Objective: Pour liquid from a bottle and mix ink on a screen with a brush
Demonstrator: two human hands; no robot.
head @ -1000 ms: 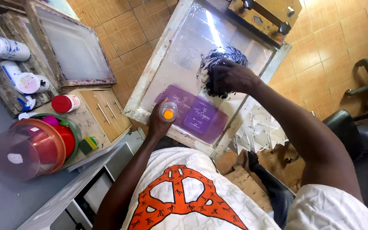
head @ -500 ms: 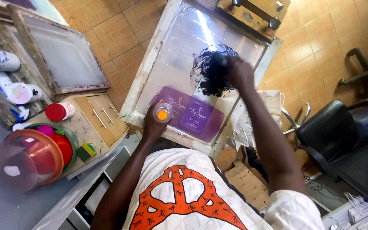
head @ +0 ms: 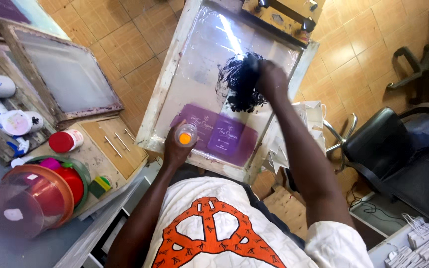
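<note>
Purple ink patch [head: 219, 136] marks the near end of the screen frame [head: 167, 89]. Right hand [head: 270, 79], closed on a dark rag [head: 239, 82], has moved further up the mesh. Left hand [head: 177, 149] still grips a small bottle [head: 185, 135].

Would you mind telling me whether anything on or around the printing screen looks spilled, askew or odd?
Nothing looks spilled or broken. The purple ink patch on the printing screen has ragged edges. The right hand presses a dark tangled wad on the mesh; the left hand grips a small orange-capped bottle.
</note>
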